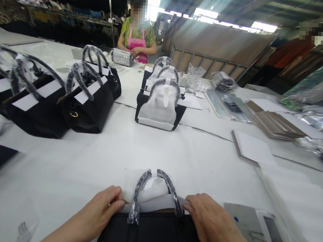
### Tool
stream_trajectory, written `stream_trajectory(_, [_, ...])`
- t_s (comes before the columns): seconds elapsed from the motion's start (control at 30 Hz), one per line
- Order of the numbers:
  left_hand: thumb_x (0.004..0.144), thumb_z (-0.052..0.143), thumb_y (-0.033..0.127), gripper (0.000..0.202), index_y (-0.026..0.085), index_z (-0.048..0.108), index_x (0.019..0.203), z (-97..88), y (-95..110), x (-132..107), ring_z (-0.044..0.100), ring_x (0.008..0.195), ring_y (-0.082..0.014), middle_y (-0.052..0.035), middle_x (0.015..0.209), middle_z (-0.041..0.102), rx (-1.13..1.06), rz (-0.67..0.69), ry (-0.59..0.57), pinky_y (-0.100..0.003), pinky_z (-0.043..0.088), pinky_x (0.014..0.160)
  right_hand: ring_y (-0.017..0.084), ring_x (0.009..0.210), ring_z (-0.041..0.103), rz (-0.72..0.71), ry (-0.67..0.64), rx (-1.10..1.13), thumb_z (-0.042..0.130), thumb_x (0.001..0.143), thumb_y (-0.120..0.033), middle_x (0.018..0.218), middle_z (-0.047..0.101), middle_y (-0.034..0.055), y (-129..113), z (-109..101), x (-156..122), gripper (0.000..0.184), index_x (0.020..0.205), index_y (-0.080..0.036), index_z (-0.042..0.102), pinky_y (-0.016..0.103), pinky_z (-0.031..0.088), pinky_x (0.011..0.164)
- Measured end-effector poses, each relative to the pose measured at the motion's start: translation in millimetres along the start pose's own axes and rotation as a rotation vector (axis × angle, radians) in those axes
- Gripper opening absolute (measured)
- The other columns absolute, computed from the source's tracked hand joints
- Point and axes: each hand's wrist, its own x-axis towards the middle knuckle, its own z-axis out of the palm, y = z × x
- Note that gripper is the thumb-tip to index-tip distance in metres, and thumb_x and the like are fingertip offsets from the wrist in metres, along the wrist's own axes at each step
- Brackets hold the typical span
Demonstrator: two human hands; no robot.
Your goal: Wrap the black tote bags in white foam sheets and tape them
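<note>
Bag: smooth black handbag, leather-look, on the white-covered table at 6 o'clock, mouth up, btwn both hands.
L hand: at 7 o'clock, thumb & fingers pinched on the L end of the mouth; bag rim or sheet edge, can't tell which.
R hand: at 5 o'clock, fingers bent over the R end of the mouth, looks to be gripping there; thumb contact unclear.
Sheet: pale grey, flexible strip across the mouth, btwn the hands; prob. thin, light, creases easily, so best held by its ends.
Handles: two dark arched handles in crinkly clear plastic wrap; wrap prob. slippery. OK for lifting, but rim corners prob. steadier for work at the mouth.
Handling: bag prob. light for its size, walls semi-stiff, surface apt to scuff; nails a risk.
Hidden: bag base cut off by bottom edge; interior mostly covered; R fingertips partly out of sight; white stuffing behind the sheet blurry, material unclear.
</note>
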Motion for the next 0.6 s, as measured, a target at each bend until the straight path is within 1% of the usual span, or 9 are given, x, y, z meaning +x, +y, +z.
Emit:
stream_trajectory(0.07, [0.089, 0.036, 0.040, 0.025, 0.023, 0.040, 0.070, 4.3, 3.1, -2.1, 0.044, 0.065, -0.0153, 0.0027, 0.068, 0.049, 0.072, 0.035, 0.074, -0.025, 0.032, 0.062, 0.018, 0.057, 0.054, 0.001, 0.064, -0.063, 0.037, 0.093, -0.028, 0.064, 0.059, 0.0020, -5.2, 1.6, -4.0, 0.024, 0.078, -0.026, 0.055, 0.031, 0.039, 0.055])
stream_trajectory(0.17, [0.089, 0.034, 0.039, 0.024, 0.024, 0.042, 0.072, 10.8, 4.4, -4.8, 0.045, 0.066, -0.0180, 0.0010, 0.068, 0.050, 0.214, 0.062, 0.261, -0.029, 0.031, 0.066, 0.017, 0.057, 0.056, 0.031, 0.089, -0.056, 0.034, 0.094, -0.030, 0.066, 0.061, 0.0025, -11.7, -3.6, -3.2, 0.027, 0.078, -0.025, 0.056, 0.030, 0.038, 0.054])
stream_trajectory(0.23, [0.089, 0.036, 0.041, 0.024, 0.024, 0.043, 0.073, 12.7, 5.8, -4.8, 0.045, 0.064, -0.0180, 0.0017, 0.066, 0.049, 0.187, 0.048, 0.317, -0.030, 0.031, 0.065, 0.017, 0.059, 0.057, 0.121, 0.071, 0.024, 0.034, 0.093, -0.033, 0.065, 0.061, 0.0029, -16.8, -11.5, 0.5, 0.031, 0.074, -0.025, 0.057, 0.029, 0.039, 0.054])
stream_trajectory(0.27, [0.089, 0.036, 0.044, 0.026, 0.024, 0.043, 0.073, 12.6, 7.3, -4.0, 0.044, 0.063, -0.0171, 0.0026, 0.064, 0.047, 0.108, 0.033, 0.321, -0.029, 0.031, 0.064, 0.017, 0.059, 0.058, 0.215, 0.038, 0.097, 0.036, 0.092, -0.035, 0.064, 0.061, 0.0028, -19.7, -15.9, 2.6, 0.031, 0.072, -0.024, 0.057, 0.029, 0.039, 0.054])
stream_trajectory(0.33, [0.087, 0.038, 0.052, 0.032, 0.023, 0.042, 0.073, 10.1, 12.6, -0.9, 0.043, 0.060, -0.0145, 0.0044, 0.062, 0.042, -0.146, -0.019, 0.313, -0.026, 0.032, 0.059, 0.016, 0.053, 0.057, 0.482, -0.080, 0.328, 0.039, 0.089, -0.040, 0.058, 0.060, 0.0011, -25.2, -23.8, 6.5, 0.031, 0.071, -0.022, 0.057, 0.026, 0.039, 0.050])
stream_trajectory(0.4, [0.082, 0.043, 0.060, 0.039, 0.022, 0.043, 0.074, 5.6, 20.6, 2.7, 0.041, 0.056, -0.0120, 0.0057, 0.061, 0.040, -0.423, -0.088, 0.287, -0.023, 0.031, 0.054, 0.013, 0.044, 0.054, 0.737, -0.223, 0.632, 0.041, 0.086, -0.046, 0.051, 0.057, -0.0014, -28.6, -28.1, 8.9, 0.032, 0.073, -0.020, 0.055, 0.023, 0.037, 0.043])
stream_trajectory(0.47, [0.076, 0.050, 0.065, 0.044, 0.021, 0.046, 0.080, 0.2, 29.1, 4.9, 0.037, 0.051, -0.0093, 0.0071, 0.059, 0.041, -0.608, -0.182, 0.216, -0.020, 0.027, 0.048, 0.009, 0.037, 0.048, 0.887, -0.295, 0.925, 0.045, 0.082, -0.049, 0.047, 0.055, -0.0034, -28.7, -28.1, 10.0, 0.033, 0.074, -0.018, 0.054, 0.019, 0.034, 0.038])
stream_trajectory(0.53, [0.072, 0.055, 0.065, 0.048, 0.019, 0.050, 0.088, -5.2, 34.5, 4.9, 0.035, 0.047, -0.0076, 0.0078, 0.056, 0.043, -0.629, -0.256, 0.116, -0.019, 0.021, 0.045, 0.007, 0.036, 0.046, 0.964, -0.287, 1.143, 0.054, 0.077, -0.049, 0.049, 0.055, -0.0038, -26.3, -25.1, 10.1, 0.033, 0.074, -0.016, 0.054, 0.016, 0.033, 0.036])
stream_trajectory(0.6, [0.070, 0.061, 0.060, 0.048, 0.017, 0.055, 0.090, -9.8, 34.1, 3.6, 0.038, 0.048, -0.0075, 0.0069, 0.055, 0.046, -0.540, -0.239, 0.014, -0.019, 0.023, 0.045, 0.005, 0.038, 0.046, 1.019, -0.257, 1.276, 0.062, 0.072, -0.047, 0.051, 0.055, -0.0035, -23.6, -21.4, 9.7, 0.032, 0.076, -0.015, 0.056, 0.013, 0.032, 0.036])
